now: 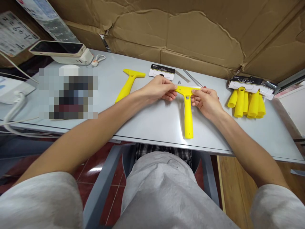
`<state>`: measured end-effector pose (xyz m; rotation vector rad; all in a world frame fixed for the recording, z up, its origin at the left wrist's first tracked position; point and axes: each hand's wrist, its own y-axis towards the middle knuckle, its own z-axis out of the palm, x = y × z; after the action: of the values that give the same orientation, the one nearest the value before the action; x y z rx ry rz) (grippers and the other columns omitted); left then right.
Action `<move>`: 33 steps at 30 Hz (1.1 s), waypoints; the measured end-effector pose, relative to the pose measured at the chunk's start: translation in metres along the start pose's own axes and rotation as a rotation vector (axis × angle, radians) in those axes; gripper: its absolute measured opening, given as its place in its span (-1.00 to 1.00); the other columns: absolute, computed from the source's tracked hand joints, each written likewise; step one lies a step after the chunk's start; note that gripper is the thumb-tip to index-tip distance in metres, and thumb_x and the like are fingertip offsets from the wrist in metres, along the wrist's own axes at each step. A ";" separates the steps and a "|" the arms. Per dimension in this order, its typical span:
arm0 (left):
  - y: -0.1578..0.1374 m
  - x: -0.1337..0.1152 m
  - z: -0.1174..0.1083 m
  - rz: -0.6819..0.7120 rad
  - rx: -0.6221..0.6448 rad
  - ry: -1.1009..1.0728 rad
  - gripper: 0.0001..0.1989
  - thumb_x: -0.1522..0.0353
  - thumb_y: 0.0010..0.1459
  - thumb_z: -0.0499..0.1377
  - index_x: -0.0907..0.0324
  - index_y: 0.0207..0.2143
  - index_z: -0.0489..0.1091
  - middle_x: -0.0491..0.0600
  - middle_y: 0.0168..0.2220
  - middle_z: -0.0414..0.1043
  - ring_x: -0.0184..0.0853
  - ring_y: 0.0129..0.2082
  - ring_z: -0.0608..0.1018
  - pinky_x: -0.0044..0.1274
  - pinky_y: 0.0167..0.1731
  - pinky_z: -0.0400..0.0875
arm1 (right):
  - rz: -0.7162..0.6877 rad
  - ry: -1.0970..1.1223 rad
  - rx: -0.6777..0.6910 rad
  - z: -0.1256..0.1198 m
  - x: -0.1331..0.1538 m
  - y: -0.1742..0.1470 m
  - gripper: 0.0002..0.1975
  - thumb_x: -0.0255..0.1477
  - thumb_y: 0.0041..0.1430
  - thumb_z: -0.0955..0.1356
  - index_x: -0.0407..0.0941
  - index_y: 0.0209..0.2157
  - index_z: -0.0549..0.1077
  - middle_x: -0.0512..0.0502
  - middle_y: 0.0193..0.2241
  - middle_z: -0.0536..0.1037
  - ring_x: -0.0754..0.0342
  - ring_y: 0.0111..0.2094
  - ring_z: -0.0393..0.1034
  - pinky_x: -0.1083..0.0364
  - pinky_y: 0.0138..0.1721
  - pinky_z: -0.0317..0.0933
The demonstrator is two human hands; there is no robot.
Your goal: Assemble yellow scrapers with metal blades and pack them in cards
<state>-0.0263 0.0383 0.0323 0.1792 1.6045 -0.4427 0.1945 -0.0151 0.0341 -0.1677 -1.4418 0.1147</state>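
Observation:
A yellow T-shaped scraper (pixel 188 117) is held by both hands over the table, its handle pointing toward me. My left hand (pixel 164 89) pinches the left end of its wide head, and my right hand (pixel 206 101) grips the right end. A thin pale edge shows along the top of the head. Beyond the hands lie a flat metal blade (pixel 182 76), several small screws (pixel 179 82) and a thin metal shaft (pixel 190 77), with a red part near my right hand. A second yellow scraper (pixel 128 85) rests to the left of my left hand.
A black-and-white packaging card (pixel 162 72) lies behind my left hand. Packaged yellow handles (pixel 247 103) sit at the right. On the left, a phone (pixel 57 47) rests on a white power strip (pixel 73 59), near white cables (pixel 17 109) and a pixelated patch. Cardboard (pixel 176 35) lines the back.

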 end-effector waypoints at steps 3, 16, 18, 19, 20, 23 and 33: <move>0.001 -0.001 0.001 0.014 0.012 0.024 -0.88 0.38 0.28 0.35 0.27 -0.32 0.60 0.13 -0.35 0.66 -0.29 -0.39 0.68 -0.44 -0.31 0.66 | -0.008 0.005 -0.004 0.001 0.001 -0.002 -0.74 -0.44 0.04 0.53 -0.22 -0.35 0.40 -0.05 -0.46 0.50 0.26 -0.50 0.40 0.26 -0.52 0.33; 0.024 0.009 -0.051 0.472 -0.369 0.929 -0.73 0.29 0.35 0.24 0.15 0.00 0.66 -0.02 -0.28 0.64 -0.22 -0.27 0.55 -0.23 0.15 0.37 | -0.085 0.051 -0.129 -0.013 0.014 0.009 -0.90 -0.52 0.14 0.42 -0.23 -0.34 0.42 -0.03 -0.47 0.44 0.31 -0.54 0.32 0.28 -0.55 0.24; 0.025 0.014 -0.045 0.478 -0.325 0.957 -0.71 0.30 0.34 0.24 0.13 0.02 0.67 0.00 -0.27 0.65 -0.21 -0.27 0.56 -0.24 0.13 0.38 | -0.111 0.059 -0.158 -0.019 0.018 0.011 -0.88 -0.51 0.13 0.43 -0.21 -0.34 0.40 -0.02 -0.47 0.42 0.31 -0.54 0.31 0.28 -0.55 0.25; 0.024 0.015 -0.041 0.486 -0.292 0.966 -0.70 0.29 0.35 0.23 0.12 0.04 0.66 0.01 -0.26 0.65 -0.20 -0.27 0.57 -0.25 0.12 0.39 | -0.123 0.062 -0.169 -0.021 0.020 0.013 -0.86 -0.50 0.13 0.44 -0.21 -0.34 0.39 -0.01 -0.47 0.41 0.32 -0.54 0.31 0.28 -0.54 0.25; 0.022 0.016 -0.036 0.496 -0.261 0.972 -0.69 0.29 0.35 0.22 0.11 0.06 0.66 0.01 -0.26 0.65 -0.20 -0.27 0.58 -0.26 0.10 0.40 | -0.133 0.066 -0.177 -0.024 0.021 0.014 -0.84 -0.48 0.13 0.44 -0.20 -0.34 0.38 -0.01 -0.47 0.40 0.32 -0.53 0.30 0.29 -0.54 0.25; 0.016 0.017 -0.022 0.527 -0.180 0.996 -0.62 0.29 0.36 0.19 0.12 0.14 0.64 0.02 -0.21 0.66 -0.20 -0.27 0.59 -0.29 0.03 0.44 | -0.138 0.070 -0.186 -0.026 0.022 0.015 -0.82 -0.47 0.12 0.45 -0.19 -0.34 0.37 0.00 -0.47 0.39 0.32 -0.53 0.30 0.28 -0.54 0.24; 0.027 0.018 0.000 0.463 -0.157 1.292 -0.48 0.34 0.42 0.05 0.06 0.34 0.54 0.17 -0.01 0.68 0.09 0.00 0.63 -0.17 -0.04 0.46 | -0.123 0.063 -0.189 -0.019 0.021 0.011 -0.86 -0.49 0.10 0.45 -0.21 -0.34 0.41 -0.02 -0.48 0.42 0.31 -0.55 0.29 0.27 -0.57 0.24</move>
<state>-0.0179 0.0598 0.0105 0.8145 2.7306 0.2613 0.2163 -0.0010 0.0502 -0.2345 -1.3951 -0.1272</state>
